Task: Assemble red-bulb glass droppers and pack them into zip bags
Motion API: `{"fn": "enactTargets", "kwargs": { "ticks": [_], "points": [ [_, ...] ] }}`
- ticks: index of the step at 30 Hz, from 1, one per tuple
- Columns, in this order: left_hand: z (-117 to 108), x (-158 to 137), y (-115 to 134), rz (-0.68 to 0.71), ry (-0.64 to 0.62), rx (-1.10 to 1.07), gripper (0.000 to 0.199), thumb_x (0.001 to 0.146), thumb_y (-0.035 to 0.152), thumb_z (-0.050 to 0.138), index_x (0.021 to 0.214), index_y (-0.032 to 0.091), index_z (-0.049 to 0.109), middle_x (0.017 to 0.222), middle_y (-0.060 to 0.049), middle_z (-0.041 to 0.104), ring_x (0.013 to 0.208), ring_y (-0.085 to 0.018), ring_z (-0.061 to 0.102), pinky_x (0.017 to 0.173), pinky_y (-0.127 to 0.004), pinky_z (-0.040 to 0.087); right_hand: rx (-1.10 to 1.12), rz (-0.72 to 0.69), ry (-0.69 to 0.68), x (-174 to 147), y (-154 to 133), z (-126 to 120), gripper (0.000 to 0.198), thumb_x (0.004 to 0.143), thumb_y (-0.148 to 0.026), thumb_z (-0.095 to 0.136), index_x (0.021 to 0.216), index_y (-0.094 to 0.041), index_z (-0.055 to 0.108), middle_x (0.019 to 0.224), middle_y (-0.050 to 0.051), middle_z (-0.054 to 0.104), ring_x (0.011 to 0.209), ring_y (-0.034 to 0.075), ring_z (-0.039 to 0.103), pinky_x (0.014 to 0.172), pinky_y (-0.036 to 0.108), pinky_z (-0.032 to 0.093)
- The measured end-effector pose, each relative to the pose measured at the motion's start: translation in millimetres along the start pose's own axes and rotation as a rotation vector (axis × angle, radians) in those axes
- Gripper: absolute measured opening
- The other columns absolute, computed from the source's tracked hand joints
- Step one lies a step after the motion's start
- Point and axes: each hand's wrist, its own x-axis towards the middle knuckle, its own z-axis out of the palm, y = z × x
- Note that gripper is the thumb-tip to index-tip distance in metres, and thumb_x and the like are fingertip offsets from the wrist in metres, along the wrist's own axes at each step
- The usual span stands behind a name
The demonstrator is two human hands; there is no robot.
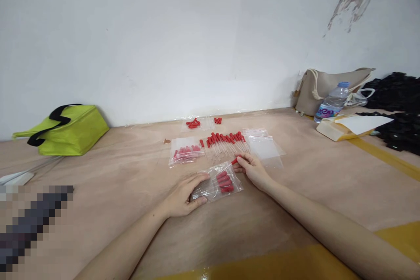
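Note:
My left hand holds the left end of a clear zip bag, thumb at the near edge and fingers at the far edge. Several droppers with red rubber bulbs lie inside it. My right hand pinches one more dropper by its red bulb, its thin clear stem pointing left over the bag's upper edge. Just beyond, a row of red-bulbed droppers lies with stems toward me. Left of that row lies a filled bag of droppers; to its right are flat clear bags.
Loose red bulbs lie on plastic by the wall. A lime-green bag stands at the left. At the right are a water bottle, a beige bag, an open box and a black pile.

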Motion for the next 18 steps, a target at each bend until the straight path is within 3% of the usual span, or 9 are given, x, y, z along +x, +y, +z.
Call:
{"fn": "enactTargets", "kwargs": {
  "ticks": [6, 10, 14, 18],
  "points": [
    [1, 0, -1, -0.01, 0.005, 0.009, 0.054, 0.08, 0.036, 0.05, 0.13, 0.022, 0.031, 0.129, -0.008, 0.043, 0.117, -0.023, 0.04, 0.099, -0.041, 0.032, -0.162, -0.03, -0.042, -5, 1, 2, 0.037, 0.06, -0.033, 0.066, 0.087, -0.019, 0.043, 0.073, -0.004, 0.056, 0.038, 0.004, 0.046, 0.034, 0.019, 0.037],
    [1, 0, -1, -0.007, 0.0, 0.016, 0.055, 0.081, 0.036, 0.05, 0.13, 0.022, 0.031, 0.129, -0.009, 0.043, 0.117, -0.023, 0.04, 0.099, -0.041, 0.031, -0.22, -0.007, -0.144, -3, 3, 3, 0.03, 0.059, -0.032, 0.066, 0.076, -0.018, 0.046, 0.066, -0.003, 0.056, 0.04, 0.005, 0.045, 0.037, 0.02, 0.039],
    [1, 0, 0, -0.002, -0.006, 0.019, 0.054, 0.081, 0.036, 0.049, 0.13, 0.022, 0.031, 0.13, -0.008, 0.042, 0.118, -0.023, 0.039, 0.099, -0.04, 0.031, -0.299, -0.042, -0.134, 2, 6, 4, 0.027, 0.06, -0.032, 0.065, 0.077, -0.017, 0.049, 0.069, -0.001, 0.059, 0.045, 0.007, 0.048, 0.039, 0.02, 0.039],
    [-1, 1, 1, 0.008, -0.001, 0.023, 0.053, 0.081, 0.035, 0.049, 0.13, 0.022, 0.032, 0.129, -0.008, 0.043, 0.118, -0.023, 0.04, 0.098, -0.04, 0.032, -0.449, -0.167, -0.071, 9, 13, 6, 0.021, 0.065, -0.031, 0.061, 0.077, -0.017, 0.053, 0.074, 0.002, 0.062, 0.065, 0.013, 0.058, 0.058, 0.026, 0.047]
  ]
}}
